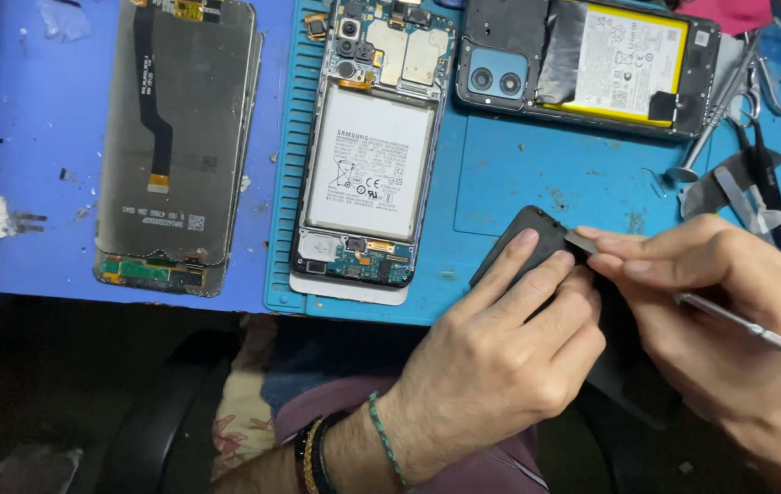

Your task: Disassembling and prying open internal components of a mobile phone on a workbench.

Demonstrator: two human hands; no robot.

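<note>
Both hands grip: left hand (500,352) clamps the black phone back cover (527,242), right hand (710,293) pinches a metal pry tool (738,320) whose tip at 3 o'clock could slip and gouge it.

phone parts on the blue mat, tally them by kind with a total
opened phones with battery showing: 2
detached screen panel, face down: 1
dark back cover under the left hand: 1
metal tool in the right hand: 1
total: 5

A black phone cover (523,245) is seen on a ribbed blue mat (537,183), a white battery (370,174) beside a yellow-edged one (633,55), green and black beaded bracelets (344,448) below.
</note>
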